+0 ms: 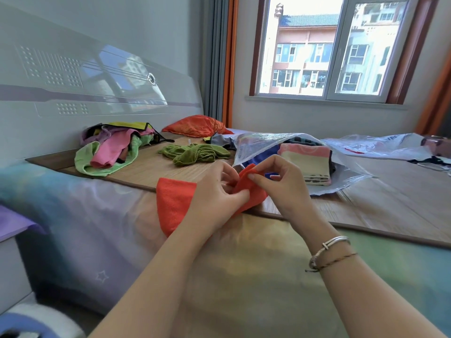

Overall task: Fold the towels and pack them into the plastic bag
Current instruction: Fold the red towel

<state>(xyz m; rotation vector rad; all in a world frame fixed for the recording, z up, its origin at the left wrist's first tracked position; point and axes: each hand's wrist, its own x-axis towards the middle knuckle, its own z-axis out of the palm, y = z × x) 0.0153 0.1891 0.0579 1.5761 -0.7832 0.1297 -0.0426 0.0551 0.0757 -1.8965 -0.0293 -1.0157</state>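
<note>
- Left hand [217, 191] and right hand [280, 184] – fingers of both pinching the orange towel [174, 201].
- Plastic bag [268, 142] just behind the orange towel, folded towels [310, 162] inside.

Bed [256, 276] with woven mat [151, 167]. On mat: heap of mixed towels [109, 147], crumpled green towel [195, 154], orange pillow [196, 126], open plastic bag [341, 181].

Bright window [324, 47] daylight; edges warped, blurred
</note>
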